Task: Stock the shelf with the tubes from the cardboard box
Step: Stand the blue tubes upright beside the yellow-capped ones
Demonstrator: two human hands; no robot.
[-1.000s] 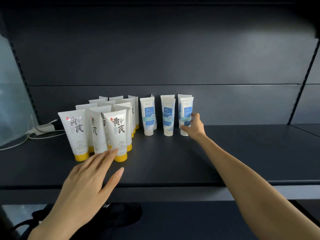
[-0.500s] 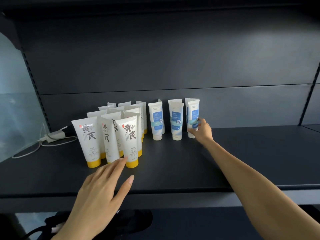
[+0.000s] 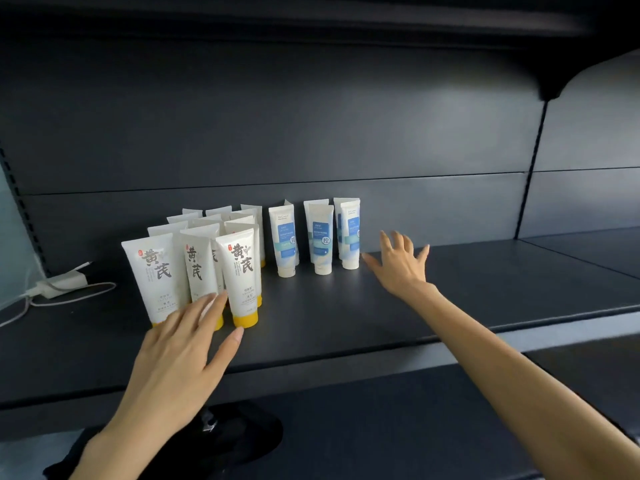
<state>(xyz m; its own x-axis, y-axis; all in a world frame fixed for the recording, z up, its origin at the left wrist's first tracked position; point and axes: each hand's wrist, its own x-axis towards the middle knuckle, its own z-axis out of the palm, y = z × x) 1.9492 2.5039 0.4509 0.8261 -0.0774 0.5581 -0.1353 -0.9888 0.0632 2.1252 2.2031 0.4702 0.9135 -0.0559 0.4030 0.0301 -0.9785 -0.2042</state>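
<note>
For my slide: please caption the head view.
Left hand at yellow-capped tubes; right hand open beside blue-label tubes on dark shelf.

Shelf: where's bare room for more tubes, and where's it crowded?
Biggest bare patch: the shelf right of the blue-label tubes, past the right hand. Another lies in front of those tubes, between the hands. Crowded: the yellow-cap tubes, packed by the left hand; a corded adapter sits far left.

The yellow-capped tubes (image 3: 242, 271) read 黄芪; the blue-labelled tubes (image 3: 322, 237), right of them, show a circled 控.
</note>
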